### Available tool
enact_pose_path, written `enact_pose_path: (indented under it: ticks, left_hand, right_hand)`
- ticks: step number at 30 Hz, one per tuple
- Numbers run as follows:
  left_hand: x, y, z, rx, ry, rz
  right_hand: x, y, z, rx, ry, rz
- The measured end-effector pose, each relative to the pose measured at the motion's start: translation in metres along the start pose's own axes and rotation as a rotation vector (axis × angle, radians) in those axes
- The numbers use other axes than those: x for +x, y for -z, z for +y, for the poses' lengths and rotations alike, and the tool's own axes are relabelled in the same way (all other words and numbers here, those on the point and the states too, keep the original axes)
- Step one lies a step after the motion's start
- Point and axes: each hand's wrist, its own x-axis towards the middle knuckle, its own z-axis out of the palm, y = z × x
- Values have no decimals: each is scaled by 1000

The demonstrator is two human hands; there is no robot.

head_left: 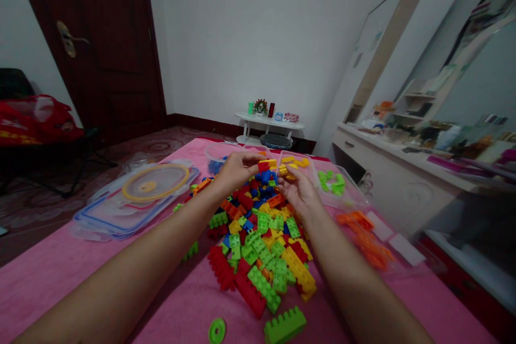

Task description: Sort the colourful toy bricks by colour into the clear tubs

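Observation:
Over the far part of a mixed pile of toy building bricks (258, 244), both of my hands are at work. My left hand (236, 172) has its fingers closed at a small red brick (264, 167), beside a yellow brick (270, 163). Just to the right, my right hand (299, 189) pinches a small yellow brick (282, 170) between thumb and fingers. Red, green, yellow, blue and orange bricks lie heaped beneath and between my forearms. My fingers partly hide the far bricks.
Beyond my right hand, a clear container (308, 157) holds yellow bricks; another holds green bricks (331, 182). Orange bricks (366, 239) lie at the right. Blue bricks (215, 166) sit in a round tub. Stacked lids (121, 215) rest on the pink cloth (52, 290) at left.

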Motion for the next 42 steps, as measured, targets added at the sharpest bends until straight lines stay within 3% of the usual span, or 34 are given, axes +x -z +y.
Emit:
enact_pose_path:
  ticks: [3, 7, 16, 26, 31, 36, 39, 42]
  left_hand:
    - [1, -3, 3, -131, 43, -3]
    - [-3, -8, -1, -29, 30, -63]
    - [-2, -5, -12, 149, -87, -137]
    - [0, 1, -6, 136, -14, -77]
    - [2, 15, -1, 261, -13, -32]
    - [5, 26, -7, 340, 49, -86]
    - [4, 33, -9, 386, 82, -214]
    - [0, 39, -8, 390, 124, -454]
  right_hand:
    - [-4, -5, 5, 88, -145, -119]
    - [-10, -11, 9, 111, -198, -247]
    - [-9, -10, 7, 41, -143, -116]
    - [-3, -2, 7, 119, -199, -77]
    - [26, 9, -20, 110, -64, 111]
    - [68, 20, -62, -8, 56, 270]
    - [74, 28, -64, -326, 166, 390]
    - [62, 29, -45, -487, 282, 361]
